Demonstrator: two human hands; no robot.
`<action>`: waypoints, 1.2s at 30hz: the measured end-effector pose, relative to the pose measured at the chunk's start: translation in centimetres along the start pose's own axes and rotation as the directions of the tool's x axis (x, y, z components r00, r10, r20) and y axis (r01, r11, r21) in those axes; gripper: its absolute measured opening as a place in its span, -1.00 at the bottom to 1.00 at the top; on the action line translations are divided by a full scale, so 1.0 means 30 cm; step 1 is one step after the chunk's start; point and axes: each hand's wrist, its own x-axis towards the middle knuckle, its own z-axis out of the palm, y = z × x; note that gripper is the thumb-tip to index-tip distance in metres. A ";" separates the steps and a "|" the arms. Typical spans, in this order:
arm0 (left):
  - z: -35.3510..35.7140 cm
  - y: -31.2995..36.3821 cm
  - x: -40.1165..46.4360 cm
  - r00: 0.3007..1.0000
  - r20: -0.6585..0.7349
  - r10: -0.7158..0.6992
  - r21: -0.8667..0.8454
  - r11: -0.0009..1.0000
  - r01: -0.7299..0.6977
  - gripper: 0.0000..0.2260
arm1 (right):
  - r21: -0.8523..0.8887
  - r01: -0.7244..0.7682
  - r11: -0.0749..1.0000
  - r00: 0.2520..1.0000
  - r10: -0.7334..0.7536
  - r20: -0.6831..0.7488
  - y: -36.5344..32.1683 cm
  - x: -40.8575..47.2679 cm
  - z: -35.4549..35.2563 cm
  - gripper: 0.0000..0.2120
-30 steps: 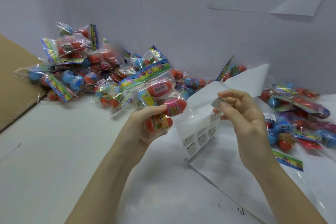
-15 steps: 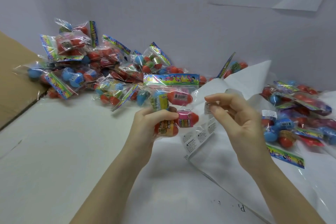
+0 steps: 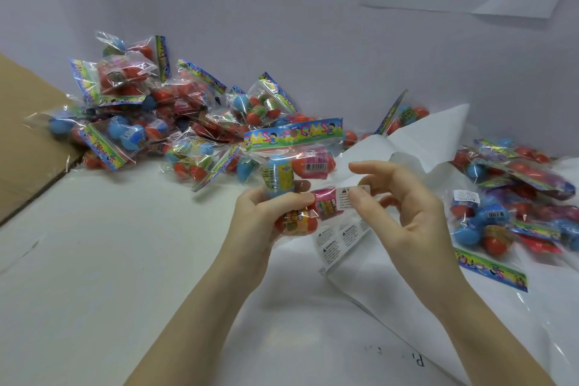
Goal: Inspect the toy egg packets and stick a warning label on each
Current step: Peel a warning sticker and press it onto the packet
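- Held packet (image 3: 294, 163): one clear bag of toy eggs, gripped in the left hand (image 3: 266, 213) at mid-frame above the tabletop (image 3: 125, 260). Printed header strip uppermost, running left to right; four eggs show inside.
- Warning label (image 3: 352, 196): one, pinched at the thumb of the right hand (image 3: 404, 207). Long axis horizontal. Its left end lies against the packet's lower right egg; its right end is at the fingers.
- Key relation: the label sits directly right of the packet, between the two hands and touching both. The right hand is nearer the label; pressing leftward onto the film looks like the next move.
- Hands: left curled round the packet's lower eggs; right thumb on the label, other fingers spread loosely.
- Label sheet (image 3: 340, 238): one white backing sheet, just below the hands; about four labels show on it.
- Left pile (image 3: 150, 122): too many overlapping packets to count, against the wall.
- Right pile (image 3: 513, 204): several packets; one shows a white label.
- Cardboard flap (image 3: 22, 122): one, far left.
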 end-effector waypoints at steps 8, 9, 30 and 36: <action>0.005 0.001 -0.007 1.000 -0.010 0.012 0.026 1.000 -0.012 -0.66 | -0.049 -0.002 0.999 1.000 0.003 0.019 -0.002 -0.003 0.010 -0.81; 0.005 0.001 -0.007 1.000 -0.007 0.013 0.035 0.999 -0.013 -0.67 | -0.059 -0.003 0.998 1.000 0.004 0.021 -0.002 -0.004 0.010 -0.81; -0.010 0.009 -0.025 0.990 0.135 0.047 0.025 0.998 -0.051 -0.78 | 0.290 -0.361 0.886 0.927 0.308 0.213 -0.023 0.012 -0.008 -0.60; -0.003 0.003 -0.014 0.994 0.074 0.084 0.161 0.982 -0.095 -0.61 | 0.346 -0.395 0.851 0.913 0.320 0.254 -0.018 0.009 -0.002 -0.70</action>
